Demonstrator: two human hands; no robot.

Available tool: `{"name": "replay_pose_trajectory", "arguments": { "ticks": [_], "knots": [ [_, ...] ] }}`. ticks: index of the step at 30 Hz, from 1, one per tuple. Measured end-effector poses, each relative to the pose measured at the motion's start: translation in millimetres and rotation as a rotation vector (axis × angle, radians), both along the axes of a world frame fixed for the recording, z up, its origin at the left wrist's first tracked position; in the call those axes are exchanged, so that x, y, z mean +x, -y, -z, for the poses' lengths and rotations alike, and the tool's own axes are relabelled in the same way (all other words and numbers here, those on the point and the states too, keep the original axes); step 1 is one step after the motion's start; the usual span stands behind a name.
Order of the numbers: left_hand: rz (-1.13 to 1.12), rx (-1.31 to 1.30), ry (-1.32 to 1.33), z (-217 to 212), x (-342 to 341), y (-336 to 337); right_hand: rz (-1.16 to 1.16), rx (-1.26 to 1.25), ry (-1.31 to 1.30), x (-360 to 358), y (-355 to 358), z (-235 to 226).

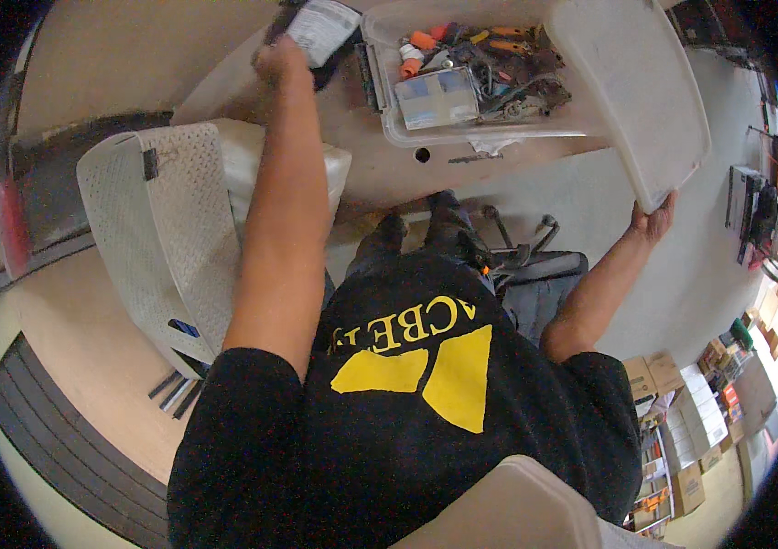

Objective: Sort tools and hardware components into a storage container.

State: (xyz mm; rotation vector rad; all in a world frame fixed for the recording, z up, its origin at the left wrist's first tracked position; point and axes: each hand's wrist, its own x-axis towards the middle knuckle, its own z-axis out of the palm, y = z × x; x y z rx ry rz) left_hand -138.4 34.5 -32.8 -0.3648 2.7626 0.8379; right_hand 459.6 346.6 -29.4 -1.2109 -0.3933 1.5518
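My left hand reaches to the far left of the table, closed on the edge of a black package with a white label. Blur hides its fingertips. On the right, my right hand grips the lower corner of a translucent plastic lid, which is tilted up beside a clear plastic bin. Inside the bin lie orange-handled tools, orange and white pieces, tangled dark cables or metal parts and a clear-topped small box.
A white woven-pattern plastic basket stands left of my left forearm. Below the table's edge are a wheeled chair base and a dark bag. Cardboard boxes and shelves line the lower right. A round hole pierces the tabletop.
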Motion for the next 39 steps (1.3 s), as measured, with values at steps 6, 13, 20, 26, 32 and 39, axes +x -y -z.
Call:
{"name": "replay_pose_trajectory", "arguments": {
  "ticks": [6, 13, 20, 26, 32, 39],
  "knots": [
    [0.173, 0.591, -0.347, -181.8, 86.3, -55.3, 0.099, 0.013, -0.015, 24.5, 10.9, -13.7],
    [0.606, 0.288, -0.338, -108.5, 105.8, -121.3, 0.092, 0.065, 0.057, 17.1, 17.5, -28.6],
    [0.828, 0.215, -0.270, -22.7, 187.1, -177.8, 0.077, 0.130, 0.005, 34.1, 18.1, -49.7],
    [0.863, 0.102, -0.319, -79.9, 208.8, -177.8, 0.087, 0.135, -0.014, 54.6, 21.6, -44.2],
    [1.367, -0.172, -0.398, -57.6, 235.4, -189.7, 0.043, 0.143, -0.041, 31.0, 13.8, -54.2],
    [1.325, 0.191, -0.237, 47.5, 188.7, -207.3, -0.083, 0.116, 0.074, -5.7, 1.3, -80.1]
  ]
}}
